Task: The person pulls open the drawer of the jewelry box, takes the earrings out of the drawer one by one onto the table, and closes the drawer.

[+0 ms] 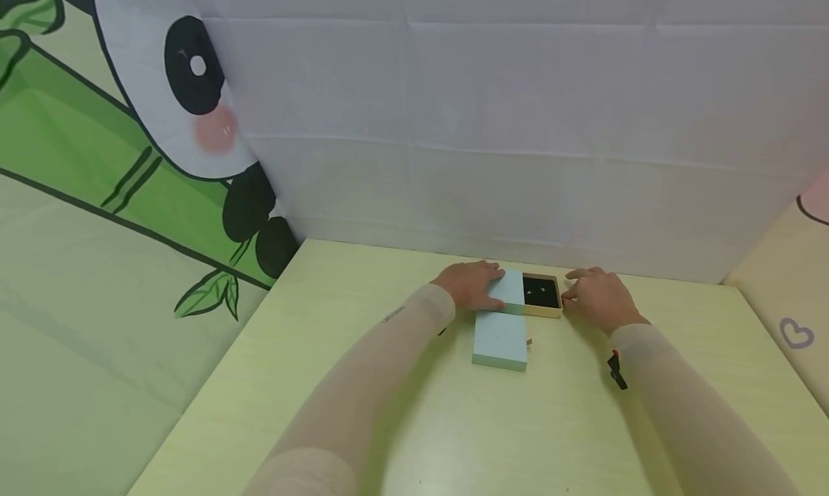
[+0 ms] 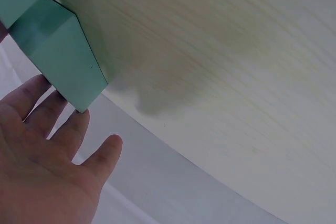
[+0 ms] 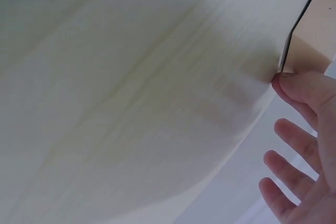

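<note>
A light blue sliding gift box (image 1: 512, 287) lies at the back of the table, its tan drawer (image 1: 542, 311) pulled out to the right. In the drawer a black pad (image 1: 536, 292) carries small silvery star-shaped pieces, perhaps earrings. My left hand (image 1: 471, 283) holds the blue sleeve from the left, thumb on the near side; in the left wrist view its fingertips (image 2: 79, 121) touch the sleeve's side. My right hand (image 1: 599, 298) pinches the drawer's outer end between thumb and forefinger, its other fingers spread apart in the right wrist view.
A second light blue box (image 1: 500, 340) sits just in front of the first, a small brown ribbon tab (image 1: 529, 342) sticking out on its right. Behind the pale wooden table (image 1: 453, 424) hangs a white cloth (image 1: 505, 122). A panda-print cloth (image 1: 97, 280) covers the left side.
</note>
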The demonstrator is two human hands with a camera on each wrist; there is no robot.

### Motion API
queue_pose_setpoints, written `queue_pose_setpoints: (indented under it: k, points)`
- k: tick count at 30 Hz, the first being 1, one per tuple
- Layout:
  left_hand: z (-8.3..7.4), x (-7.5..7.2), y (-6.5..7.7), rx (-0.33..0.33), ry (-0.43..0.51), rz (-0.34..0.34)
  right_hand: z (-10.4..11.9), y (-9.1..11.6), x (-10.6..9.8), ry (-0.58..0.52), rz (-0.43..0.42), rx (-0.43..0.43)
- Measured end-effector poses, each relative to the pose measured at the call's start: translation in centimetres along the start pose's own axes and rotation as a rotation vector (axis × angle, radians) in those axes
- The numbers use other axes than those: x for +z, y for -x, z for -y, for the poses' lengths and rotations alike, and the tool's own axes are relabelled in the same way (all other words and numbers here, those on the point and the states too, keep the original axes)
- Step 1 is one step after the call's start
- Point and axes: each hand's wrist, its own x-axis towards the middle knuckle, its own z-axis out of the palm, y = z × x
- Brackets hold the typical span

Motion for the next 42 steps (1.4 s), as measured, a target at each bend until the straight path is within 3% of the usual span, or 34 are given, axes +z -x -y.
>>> queue_pose_setpoints:
  k: [14,22,27,32,42]
  points:
    - [0.0,-0.2,0.2,-0.010,0.005,0.001,-0.5,-0.3,0.1,-0.014,0.006,-0.007]
    - [0.2,0.0,0.0,-0.012,0.006,-0.002,-0.9,-0.6,-1.7,-0.091,0.066,0.001]
    - [0.4,0.0,-0.1,-0.015,-0.002,0.000,-0.3,-1.6,-3.1,-0.096,0.035,-0.018]
    - [0.2,-0.2,0.1,-0.017,-0.004,0.001,0.9,-2.5,-3.8,-0.094,0.067,-0.017]
    - [-0.2,-0.3,0.5,-0.010,-0.025,-0.020,2.2,-3.9,-3.0,-0.076,0.110,-0.009]
